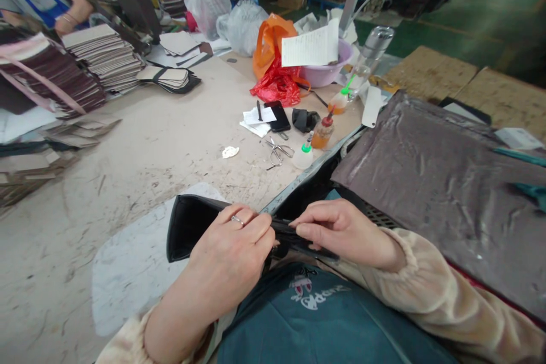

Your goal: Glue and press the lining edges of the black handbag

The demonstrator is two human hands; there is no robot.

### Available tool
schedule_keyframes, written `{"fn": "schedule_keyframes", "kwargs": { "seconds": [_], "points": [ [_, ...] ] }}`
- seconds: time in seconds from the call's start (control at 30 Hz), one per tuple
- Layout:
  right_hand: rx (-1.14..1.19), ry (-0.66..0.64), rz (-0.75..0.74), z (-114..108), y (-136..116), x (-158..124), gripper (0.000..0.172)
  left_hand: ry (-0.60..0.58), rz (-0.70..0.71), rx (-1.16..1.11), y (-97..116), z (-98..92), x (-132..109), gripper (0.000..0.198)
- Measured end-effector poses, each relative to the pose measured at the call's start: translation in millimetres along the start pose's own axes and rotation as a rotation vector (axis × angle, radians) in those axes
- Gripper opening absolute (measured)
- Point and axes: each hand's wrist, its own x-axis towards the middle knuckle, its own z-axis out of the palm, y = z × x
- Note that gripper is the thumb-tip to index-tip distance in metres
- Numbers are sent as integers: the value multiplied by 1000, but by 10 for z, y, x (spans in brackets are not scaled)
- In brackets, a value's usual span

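A black leather wallet (191, 227) is held low at the table's front edge, close to the apron. Its left end gapes open like a pocket. My left hand (234, 244), with a ring on one finger, wraps over the wallet's middle. At the other end, my right hand (333, 230) pinches the wallet's edge between thumb and fingers. The fingertips partly hide what lies between them. Under the wallet's left end, a pale translucent sheet (132, 273) lies on the table.
Scissors (279, 152), small glue bottles (323, 132) and a phone (278, 116) lie ahead. Behind them are a red bag (279, 88) and a purple basin (326, 71). Stacked pieces (102, 57) stand left, near another person's arm (77, 11). A brown covered surface (447, 182) is right.
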Motion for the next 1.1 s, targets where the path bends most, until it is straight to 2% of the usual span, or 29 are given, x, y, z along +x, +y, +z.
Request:
{"fn": "schedule_keyframes", "kwargs": {
  "seconds": [0.1,0.2,0.27,0.4,0.57,0.7,0.8,0.9,1.1],
  "points": [
    [-159,104,-8,100,-33,59,26,6,-6,10,0,12,-16,8],
    [-165,68,-75,143,-30,88,24,43,5,6,-21,19,-36,9],
    [-65,-13,-50,131,-17,88,25,65,10,-8,-39,19,-48,11],
    [204,-114,115,75,10,70,29,72,-13,-32,-69,17,-52,13],
    [425,-166,122,11,84,41,28,51,-16,-46,-105,0,-45,16],
    [541,-130,131,-11,150,12,26,31,-25,-62,-121,-15,-41,18],
    [545,-77,212,-6,148,2,29,31,-27,-66,-118,-11,-38,18],
    [500,-79,281,1,116,18,31,34,-30,-61,-114,-3,-36,18],
    [339,-70,305,26,38,68,28,26,-29,-45,-104,-4,-43,17]
  ]
}}
